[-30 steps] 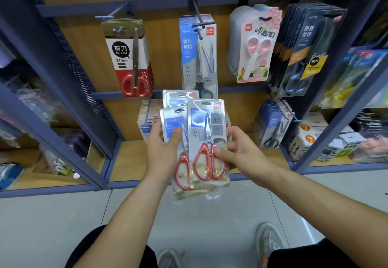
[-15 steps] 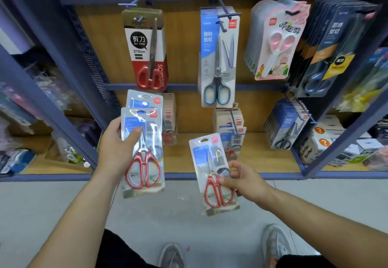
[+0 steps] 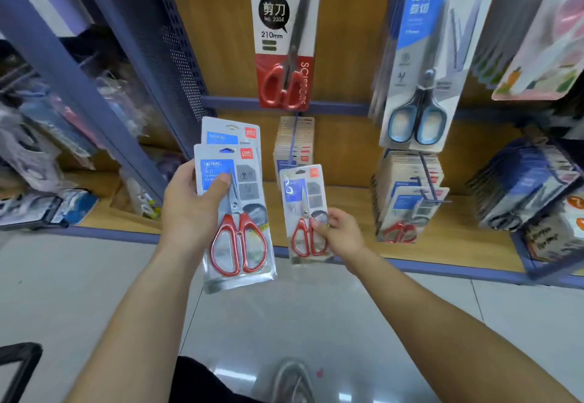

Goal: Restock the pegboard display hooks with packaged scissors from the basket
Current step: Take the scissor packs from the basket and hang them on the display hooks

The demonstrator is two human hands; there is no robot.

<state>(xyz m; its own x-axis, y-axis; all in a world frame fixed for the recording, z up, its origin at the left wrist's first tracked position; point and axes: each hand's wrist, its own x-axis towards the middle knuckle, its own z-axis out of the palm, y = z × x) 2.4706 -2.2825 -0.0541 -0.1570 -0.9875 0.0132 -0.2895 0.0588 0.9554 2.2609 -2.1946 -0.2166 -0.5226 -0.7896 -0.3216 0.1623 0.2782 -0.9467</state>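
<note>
My left hand (image 3: 189, 210) grips two stacked packs of red-handled scissors (image 3: 235, 213), thumb across the front pack. My right hand (image 3: 339, 233) pinches the lower part of a single pack of red-handled scissors (image 3: 303, 213), held upright just in front of the lower hook (image 3: 294, 137). That hook carries a row of the same packs (image 3: 292, 146). Another lower hook to the right holds several similar packs (image 3: 407, 197). The basket is a dark edge at the bottom left (image 3: 19, 364), mostly out of view.
Upper hooks carry red 210 mm scissors (image 3: 284, 48), blue-handled scissors (image 3: 420, 86) and pink packs (image 3: 550, 39). A blue perforated upright (image 3: 151, 55) divides off the left bay. More packs hang at the far right (image 3: 518, 187). Grey floor and my shoe (image 3: 294, 380) lie below.
My hands separated: the right one took one pack off the stack and carried it toward the lower middle hook. The left kept two packs. The view shifted closer and to the left.
</note>
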